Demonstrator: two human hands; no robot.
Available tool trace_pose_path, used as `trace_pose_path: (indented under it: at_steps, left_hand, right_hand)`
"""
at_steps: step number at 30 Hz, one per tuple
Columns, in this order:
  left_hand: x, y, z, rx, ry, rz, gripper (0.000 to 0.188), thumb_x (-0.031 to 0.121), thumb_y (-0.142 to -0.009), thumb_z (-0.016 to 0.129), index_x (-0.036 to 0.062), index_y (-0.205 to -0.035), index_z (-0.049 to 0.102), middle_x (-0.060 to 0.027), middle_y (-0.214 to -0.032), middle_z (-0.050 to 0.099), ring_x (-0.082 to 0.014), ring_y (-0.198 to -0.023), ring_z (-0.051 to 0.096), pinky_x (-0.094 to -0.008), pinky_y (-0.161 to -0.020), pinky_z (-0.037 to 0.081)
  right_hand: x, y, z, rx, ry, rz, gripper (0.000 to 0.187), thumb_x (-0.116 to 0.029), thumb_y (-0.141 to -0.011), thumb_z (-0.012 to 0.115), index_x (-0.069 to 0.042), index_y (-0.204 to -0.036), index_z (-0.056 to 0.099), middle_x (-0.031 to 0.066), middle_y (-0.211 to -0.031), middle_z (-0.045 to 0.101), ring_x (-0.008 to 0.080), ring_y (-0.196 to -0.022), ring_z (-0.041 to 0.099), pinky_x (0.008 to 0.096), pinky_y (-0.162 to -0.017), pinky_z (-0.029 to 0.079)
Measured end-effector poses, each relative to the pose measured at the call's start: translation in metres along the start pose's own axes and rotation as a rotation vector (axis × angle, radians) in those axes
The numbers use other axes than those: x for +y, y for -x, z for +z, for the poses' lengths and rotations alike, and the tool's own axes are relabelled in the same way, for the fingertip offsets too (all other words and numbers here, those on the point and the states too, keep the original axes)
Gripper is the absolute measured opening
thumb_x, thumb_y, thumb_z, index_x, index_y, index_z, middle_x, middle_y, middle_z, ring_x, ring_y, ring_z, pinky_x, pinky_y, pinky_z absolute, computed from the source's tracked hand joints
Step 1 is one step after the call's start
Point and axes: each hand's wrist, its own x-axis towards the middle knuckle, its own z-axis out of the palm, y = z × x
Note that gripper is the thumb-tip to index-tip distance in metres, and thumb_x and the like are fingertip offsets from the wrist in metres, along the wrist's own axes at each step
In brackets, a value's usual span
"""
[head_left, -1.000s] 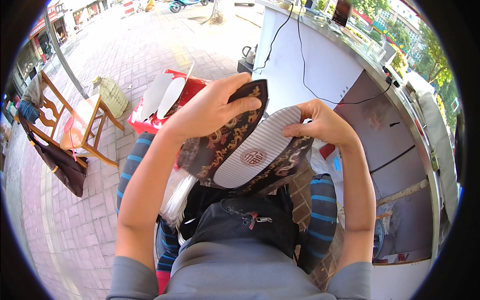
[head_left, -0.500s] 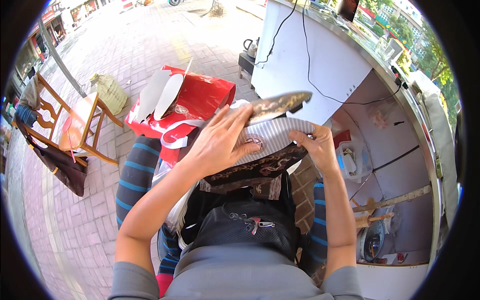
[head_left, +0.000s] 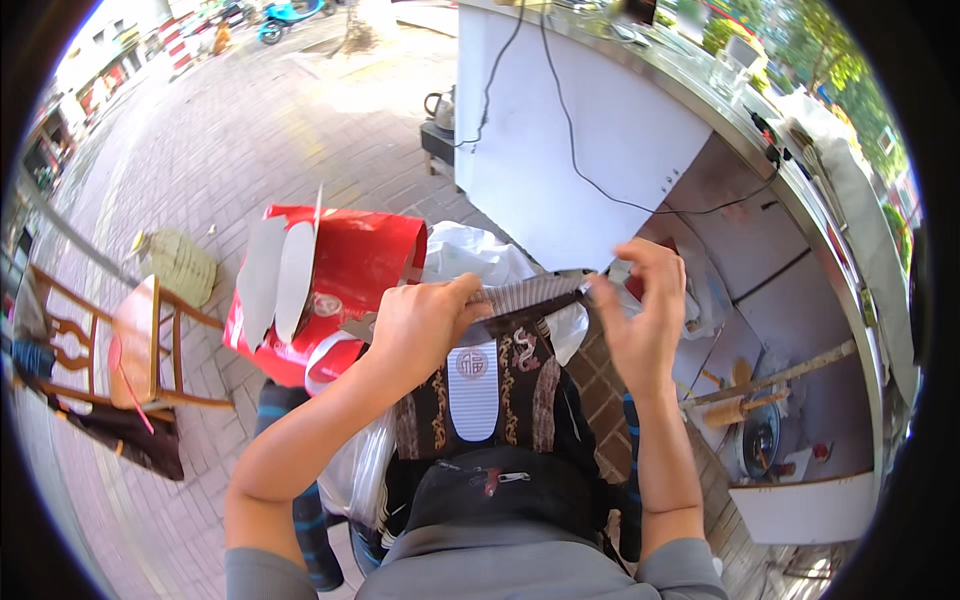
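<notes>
My left hand is closed round one end of a striped insole, which has a dark edge and is held nearly edge-on above my lap. At its other end my right hand has thumb and fingers apart, the thumb close to the insole's tip; whether it touches is unclear. Below, brown patterned fabric lies over my lap. A pale striped sole-shaped piece with a round emblem shows in its middle. The insole's left end is hidden by my left hand.
A red bag with grey sole-shaped pieces stands ahead on the left, beside white plastic. A wooden chair stands far left. On the right is a white counter with an open shelf, a hanging cord and a rolling pin.
The striped insole has tilted from face-up to nearly edge-on. My right hand's fingers have opened away from its edge. The patterned fabric with the emblem now shows on my lap. The view has shifted.
</notes>
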Motion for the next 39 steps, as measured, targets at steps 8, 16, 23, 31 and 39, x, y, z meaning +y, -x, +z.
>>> trace_pose_path:
  at_steps: [8, 16, 23, 31, 39]
  left_hand:
    - [-0.001, -0.044, -0.004, -0.177, 0.043, 0.290, 0.023, 0.029, -0.089, 0.067, 0.0076, -0.094, 0.063, -0.0133, -0.072, 0.066, -0.0346, -0.068, 0.064, -0.0425, -0.055, 0.048]
    - [-0.030, -0.041, -0.024, -0.239, 0.109, 0.243, 0.020, 0.021, -0.097, 0.053, 0.0067, -0.100, 0.066, -0.0160, -0.080, 0.069, -0.0351, -0.074, 0.067, -0.0423, -0.063, 0.051]
    - [-0.052, -0.017, -0.019, 0.094, 0.564, -0.144, 0.023, 0.019, -0.099, 0.057, -0.0032, -0.094, 0.059, -0.0119, -0.069, 0.052, -0.0185, -0.063, 0.048, -0.0302, -0.062, 0.044]
    - [-0.039, 0.012, 0.015, 0.237, 0.657, -0.194, 0.025, 0.020, -0.102, 0.054, -0.0041, -0.099, 0.059, -0.0063, -0.074, 0.053, -0.0102, -0.073, 0.048, -0.0255, -0.068, 0.043]
    - [0.033, 0.048, 0.010, 0.418, -0.125, 0.129, 0.081, 0.046, -0.094, 0.057, 0.0004, -0.152, 0.025, -0.0187, -0.157, 0.027, -0.0342, -0.147, 0.021, -0.0486, -0.119, 0.014]
  right_hand:
    - [-0.005, -0.029, 0.021, -0.429, -0.016, -0.321, 0.005, -0.011, -0.080, 0.066, -0.009, -0.083, 0.069, 0.0030, -0.084, 0.068, 0.0196, -0.092, 0.063, 0.0444, -0.104, 0.038]
    - [0.014, -0.041, 0.001, -0.482, -0.012, -0.209, 0.016, -0.020, -0.088, 0.068, -0.009, -0.099, 0.069, 0.0092, -0.104, 0.068, 0.0242, -0.107, 0.060, 0.0457, -0.107, 0.035]
    - [0.033, -0.031, 0.006, 0.105, -0.655, 0.480, 0.045, -0.025, -0.097, 0.063, 0.003, -0.129, 0.048, 0.0115, -0.117, 0.058, 0.0157, -0.102, 0.058, 0.0292, -0.090, 0.046]
    - [0.026, 0.038, 0.044, -0.307, -1.404, 0.715, 0.027, -0.015, -0.092, 0.070, -0.001, -0.114, 0.063, 0.0043, -0.109, 0.068, 0.0109, -0.099, 0.062, 0.0277, -0.089, 0.047]
    - [-0.009, 0.066, 0.027, -0.243, -1.430, 0.615, 0.017, -0.013, -0.091, 0.070, -0.003, -0.105, 0.068, 0.0027, -0.101, 0.071, 0.0099, -0.092, 0.064, 0.0261, -0.085, 0.049]
